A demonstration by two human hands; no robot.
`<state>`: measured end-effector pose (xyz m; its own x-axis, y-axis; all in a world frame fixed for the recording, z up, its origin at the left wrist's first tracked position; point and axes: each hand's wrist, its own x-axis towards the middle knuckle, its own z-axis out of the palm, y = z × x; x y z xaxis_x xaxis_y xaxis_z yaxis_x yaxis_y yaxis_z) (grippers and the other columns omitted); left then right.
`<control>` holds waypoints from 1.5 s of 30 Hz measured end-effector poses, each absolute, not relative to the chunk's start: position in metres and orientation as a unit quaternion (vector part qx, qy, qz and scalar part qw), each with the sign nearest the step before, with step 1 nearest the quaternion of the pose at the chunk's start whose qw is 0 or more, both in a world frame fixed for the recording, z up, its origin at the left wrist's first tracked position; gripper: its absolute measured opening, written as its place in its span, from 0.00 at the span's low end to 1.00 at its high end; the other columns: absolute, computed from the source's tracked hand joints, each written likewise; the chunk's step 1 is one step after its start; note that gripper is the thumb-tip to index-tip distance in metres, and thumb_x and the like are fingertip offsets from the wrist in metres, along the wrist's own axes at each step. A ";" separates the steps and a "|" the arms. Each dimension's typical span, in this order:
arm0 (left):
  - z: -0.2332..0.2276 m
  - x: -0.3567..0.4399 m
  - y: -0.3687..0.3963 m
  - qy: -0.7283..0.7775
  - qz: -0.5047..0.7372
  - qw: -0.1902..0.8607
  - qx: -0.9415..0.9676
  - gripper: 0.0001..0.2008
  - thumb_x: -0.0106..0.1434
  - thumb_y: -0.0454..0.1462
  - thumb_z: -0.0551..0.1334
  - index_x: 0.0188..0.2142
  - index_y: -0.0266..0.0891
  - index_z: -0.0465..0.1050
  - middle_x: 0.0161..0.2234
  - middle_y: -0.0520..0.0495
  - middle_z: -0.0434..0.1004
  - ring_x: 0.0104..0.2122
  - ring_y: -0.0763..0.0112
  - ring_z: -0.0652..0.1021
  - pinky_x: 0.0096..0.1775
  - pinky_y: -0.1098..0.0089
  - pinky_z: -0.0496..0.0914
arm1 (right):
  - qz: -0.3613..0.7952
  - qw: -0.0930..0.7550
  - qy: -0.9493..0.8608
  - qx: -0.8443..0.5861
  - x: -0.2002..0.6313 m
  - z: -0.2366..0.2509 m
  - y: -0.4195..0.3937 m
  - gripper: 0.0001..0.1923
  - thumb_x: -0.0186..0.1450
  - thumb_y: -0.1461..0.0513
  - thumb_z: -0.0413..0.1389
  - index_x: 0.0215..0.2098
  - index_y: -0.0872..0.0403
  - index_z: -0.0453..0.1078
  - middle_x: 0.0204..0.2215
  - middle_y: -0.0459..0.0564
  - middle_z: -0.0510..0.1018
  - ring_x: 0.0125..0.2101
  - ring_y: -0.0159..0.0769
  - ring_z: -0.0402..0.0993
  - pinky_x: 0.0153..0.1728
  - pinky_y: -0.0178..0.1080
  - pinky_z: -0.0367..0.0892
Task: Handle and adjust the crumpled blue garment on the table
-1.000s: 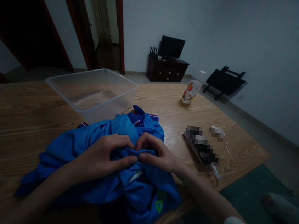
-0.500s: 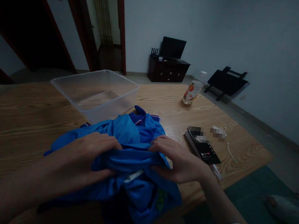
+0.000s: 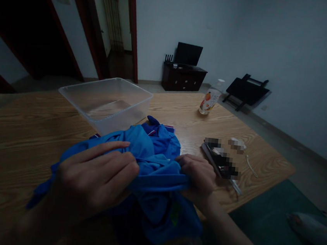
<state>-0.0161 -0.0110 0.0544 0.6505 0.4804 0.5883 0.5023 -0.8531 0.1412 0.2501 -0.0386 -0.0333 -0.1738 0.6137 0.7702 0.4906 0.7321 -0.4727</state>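
A bright blue garment [image 3: 142, 141] lies bunched at the near side of the wooden table, its lower part hanging toward me. Its exact kind is hard to tell; darker blue cloth with white and red trim shows at its far side. My left hand [image 3: 96, 174] is closed on one end of a folded edge of the cloth. At the other end of that edge my right hand [image 3: 197, 176] grips the fabric in a fist. Between the two hands the edge is stretched fairly straight. Some green marking shows dimly on the hanging part.
Beyond the garment stands a clear plastic bin [image 3: 117, 119] on the wooden table [image 3: 13, 130]. A labelled bottle [image 3: 210, 100] is at the far right. A phone [image 3: 220, 159] and a short cord [image 3: 251, 166] lie right of my right hand. A green seat [image 3: 269, 223] is beside the table.
My fingers have closed further round the cloth; both hands were pinching its opening before. The edge is now pulled straighter, and the white tag inside no longer shows.
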 end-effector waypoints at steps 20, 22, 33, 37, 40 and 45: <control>0.011 -0.004 -0.002 -0.278 -0.381 0.026 -0.882 0.09 0.67 0.42 0.60 0.30 0.45 0.65 0.24 0.52 0.74 0.27 0.67 0.79 0.34 0.69 0.75 | 0.158 0.502 -0.770 -0.361 0.237 -0.019 -0.046 0.09 0.67 0.55 0.56 0.44 0.47 0.70 0.33 0.50 0.79 0.33 0.43 0.77 0.37 0.44 0.70; 0.008 -0.009 0.001 -0.330 -0.387 0.001 -0.861 0.09 0.64 0.43 0.61 0.31 0.45 0.64 0.22 0.53 0.72 0.24 0.67 0.77 0.28 0.69 0.70 | 0.146 0.458 -0.822 -0.304 0.238 -0.025 -0.042 0.11 0.65 0.56 0.57 0.45 0.48 0.69 0.34 0.51 0.79 0.35 0.43 0.77 0.39 0.45 0.72; -0.001 0.001 0.011 -0.354 -0.329 -0.175 -0.858 0.04 0.65 0.38 0.55 0.38 0.44 0.66 0.22 0.54 0.73 0.22 0.65 0.77 0.27 0.69 0.62 | 0.103 0.437 -0.839 -0.306 0.231 -0.069 -0.029 0.12 0.64 0.59 0.59 0.34 0.48 0.57 0.26 0.43 0.68 0.27 0.37 0.67 0.38 0.43 0.68; -0.005 0.001 0.011 -0.310 -0.314 -0.166 -0.882 0.05 0.67 0.40 0.56 0.38 0.44 0.69 0.26 0.51 0.78 0.26 0.65 0.80 0.29 0.68 0.63 | 0.116 0.455 -0.826 -0.312 0.226 -0.078 -0.033 0.12 0.61 0.60 0.56 0.32 0.48 0.54 0.24 0.41 0.64 0.25 0.35 0.63 0.38 0.43 0.65; -0.005 0.003 0.010 -0.280 -0.313 -0.159 -0.894 0.07 0.68 0.41 0.55 0.38 0.43 0.70 0.28 0.50 0.80 0.28 0.65 0.80 0.31 0.68 0.64 | 0.119 0.455 -0.824 -0.316 0.225 -0.077 -0.036 0.11 0.61 0.60 0.55 0.31 0.48 0.54 0.25 0.41 0.64 0.26 0.35 0.63 0.38 0.42 0.65; -0.005 0.004 0.011 -0.269 -0.309 -0.141 -0.901 0.08 0.69 0.40 0.54 0.37 0.42 0.71 0.30 0.51 0.80 0.28 0.67 0.80 0.31 0.69 0.65 | 0.095 0.448 -0.831 -0.316 0.226 -0.076 -0.037 0.09 0.62 0.61 0.54 0.32 0.48 0.55 0.26 0.42 0.65 0.26 0.35 0.64 0.39 0.43 0.66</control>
